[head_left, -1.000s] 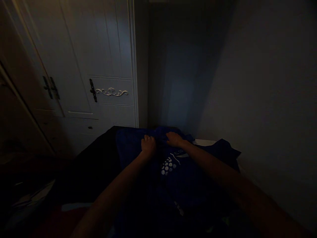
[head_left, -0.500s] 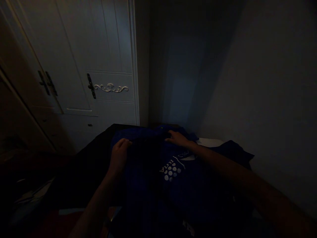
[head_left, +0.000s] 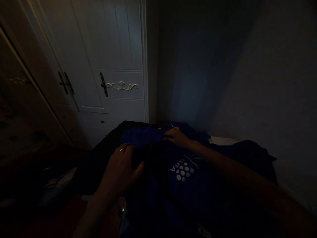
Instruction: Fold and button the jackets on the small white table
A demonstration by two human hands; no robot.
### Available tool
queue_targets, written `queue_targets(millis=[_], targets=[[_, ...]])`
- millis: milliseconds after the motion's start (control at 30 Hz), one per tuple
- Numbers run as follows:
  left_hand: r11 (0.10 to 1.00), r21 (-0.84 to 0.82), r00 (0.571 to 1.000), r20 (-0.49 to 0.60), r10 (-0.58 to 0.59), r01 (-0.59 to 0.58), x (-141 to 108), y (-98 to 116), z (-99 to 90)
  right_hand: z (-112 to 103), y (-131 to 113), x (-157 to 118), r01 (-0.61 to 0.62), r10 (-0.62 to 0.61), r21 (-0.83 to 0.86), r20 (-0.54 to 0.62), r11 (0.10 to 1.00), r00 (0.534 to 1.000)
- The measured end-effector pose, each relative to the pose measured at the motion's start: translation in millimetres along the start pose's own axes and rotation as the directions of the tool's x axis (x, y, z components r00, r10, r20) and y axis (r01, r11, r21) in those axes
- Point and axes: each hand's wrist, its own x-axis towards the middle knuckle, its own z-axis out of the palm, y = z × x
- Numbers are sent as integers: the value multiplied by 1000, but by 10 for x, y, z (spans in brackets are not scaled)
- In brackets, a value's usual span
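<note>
A dark-blue, white-printed cloth garment (head_left: pixel 184 195) is looking light, limp, best gripped at edges; left hand (head_left: pixel 121 170) is showing a wide thumb gap, right hand (head_left: pixel 177 137) is resting curled, hold unclear.

Dim light. We see a blue garment (head_left: pixel 155 186) with a white print (head_left: pixel 183 171). The right hand (head_left: pixel 176 136) rests at its far part, fingers bent; the ringed left hand (head_left: pixel 122 167) is over its left side, thumb apart. Beyond, we note a pale wardrobe (head_left: pixel 121 43).
</note>
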Motion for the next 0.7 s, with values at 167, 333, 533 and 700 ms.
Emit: queue_targets(millis=[167,333,533,700], targets=[[948,113,952,-38,304,-298,496,363,284,-135,-171,-52,7,-13,301,19,954,1000],[968,-126,974,30,224,-218,740,398,618,-235,-300,-171,-112,120,451,10,886,993],[786,-618,996,-67,-53,1,589,417,780,-185,-403,-206,-151,182,517,-9,843,983],[400,-890,933,70,-353,218,568,307,812,-188,-395,-187,-193,266,631,-22,752,964]])
